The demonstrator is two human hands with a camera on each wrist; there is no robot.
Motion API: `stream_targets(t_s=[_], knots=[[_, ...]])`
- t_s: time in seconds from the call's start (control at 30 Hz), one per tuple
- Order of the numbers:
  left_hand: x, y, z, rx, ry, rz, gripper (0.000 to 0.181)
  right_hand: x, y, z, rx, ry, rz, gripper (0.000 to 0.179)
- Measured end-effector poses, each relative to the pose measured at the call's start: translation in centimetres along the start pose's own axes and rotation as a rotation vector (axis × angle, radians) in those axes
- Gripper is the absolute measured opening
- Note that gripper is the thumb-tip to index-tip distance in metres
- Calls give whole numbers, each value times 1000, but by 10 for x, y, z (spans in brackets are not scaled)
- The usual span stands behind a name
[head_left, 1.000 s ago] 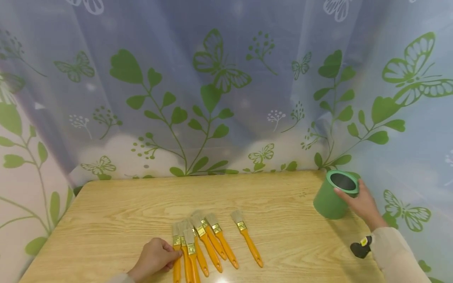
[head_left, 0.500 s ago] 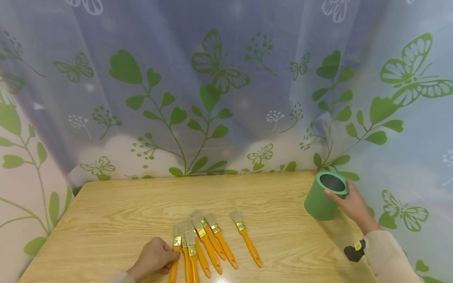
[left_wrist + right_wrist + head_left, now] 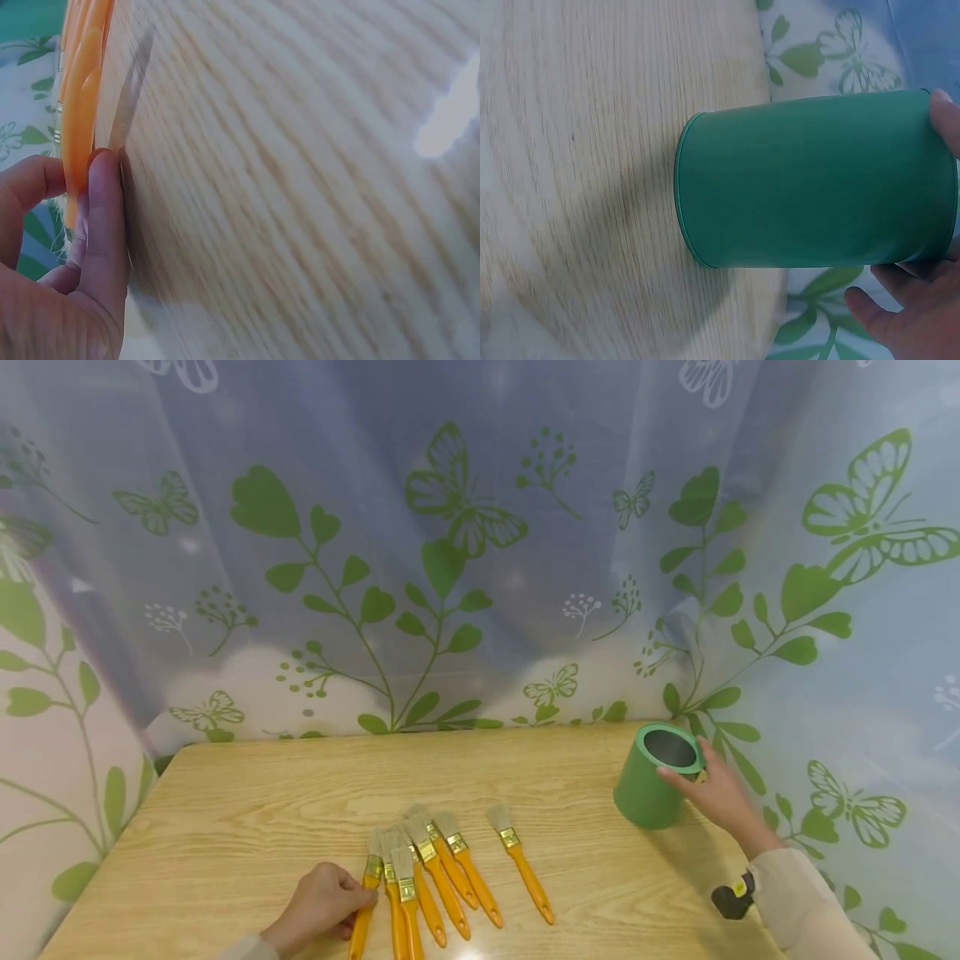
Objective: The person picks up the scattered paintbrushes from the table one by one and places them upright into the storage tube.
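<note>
My left hand (image 3: 322,900) pinches the orange handle of the leftmost paintbrush (image 3: 361,928), which slants on the wooden table. In the left wrist view, thumb and fingers meet at that orange handle (image 3: 81,127). Beside it lies a bunch of several similar paintbrushes (image 3: 448,893), with pale bristles and brass-coloured ferrules pointing away. One more paintbrush (image 3: 531,883) lies apart on their right. At the right, my right hand (image 3: 723,797) grips a green cylindrical cup (image 3: 647,789) near its rim. The cup's dark inside shows; whether its base touches the table I cannot tell.
The wood-grain table (image 3: 285,793) ends at a curtain (image 3: 480,635) printed with leaves and butterflies, at the back and both sides. A small black object with a yellow label (image 3: 733,897) sits at my right wrist.
My right hand has moved left with the green cup. My left hand has drawn the pinched paintbrush's handle slightly left, away from the bunch. The other paintbrushes have stayed put.
</note>
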State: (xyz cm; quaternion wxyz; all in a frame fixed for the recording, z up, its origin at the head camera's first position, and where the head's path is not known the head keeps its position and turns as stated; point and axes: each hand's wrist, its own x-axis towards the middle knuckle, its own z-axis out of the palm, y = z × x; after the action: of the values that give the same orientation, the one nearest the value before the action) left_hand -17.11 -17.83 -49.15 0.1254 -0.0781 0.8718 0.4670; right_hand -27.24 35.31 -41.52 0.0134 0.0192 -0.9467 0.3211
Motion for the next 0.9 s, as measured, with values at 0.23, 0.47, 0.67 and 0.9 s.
stream_targets(t_s=[0.23, 0.47, 0.67, 0.9], knots=[[-2, 2, -1, -20, 16, -40, 14, 0, -14, 15, 15, -7, -49, 101], [3, -5, -6, -17, 26, -41, 17, -3, -28, 25, 35, -14, -101, 99], [0, -4, -15, -16, 55, -34, 16, -5, -36, 36, 47, -28, -151, 98], [0, -6, -25, -39, 54, -22, 17, -10, -48, 47, 58, -38, -202, 95]])
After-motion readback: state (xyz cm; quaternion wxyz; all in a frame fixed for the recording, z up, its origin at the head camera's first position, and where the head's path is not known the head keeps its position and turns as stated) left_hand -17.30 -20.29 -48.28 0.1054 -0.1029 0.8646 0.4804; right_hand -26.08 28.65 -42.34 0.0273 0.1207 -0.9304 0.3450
